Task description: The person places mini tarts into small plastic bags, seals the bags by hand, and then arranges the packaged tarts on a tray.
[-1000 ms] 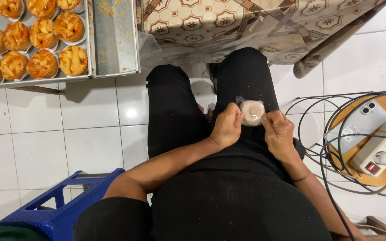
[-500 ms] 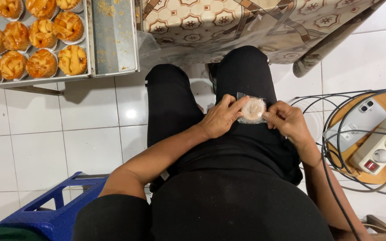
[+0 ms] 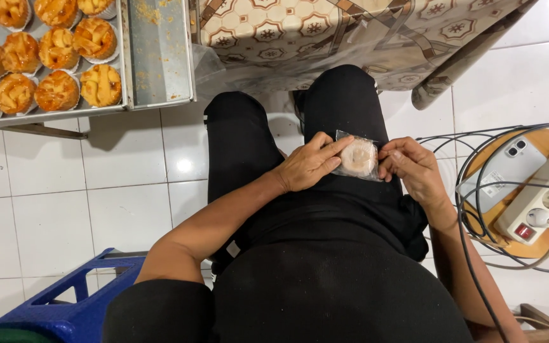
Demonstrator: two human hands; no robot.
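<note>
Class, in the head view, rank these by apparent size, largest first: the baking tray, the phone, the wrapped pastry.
1. Baking tray, cut off at the edge.
2. Phone.
3. Wrapped pastry, though it is nearer the camera, so close to the phone.

Clear, glossy plastic wrapper (image 3: pixel 356 157) around a pale, matt pastry. Trousers (image 3: pixel 344 101) of matt black cloth. Floor (image 3: pixel 128 216) of glossy white tile. Tray (image 3: pixel 157 57) of dull grey metal, crumb-flecked. Glazed, shiny pastries (image 3: pixel 46 57) in paper cups. Round stool top (image 3: pixel 544 248) of smooth wood; crate (image 3: pixel 65 311) of blue plastic.
</note>
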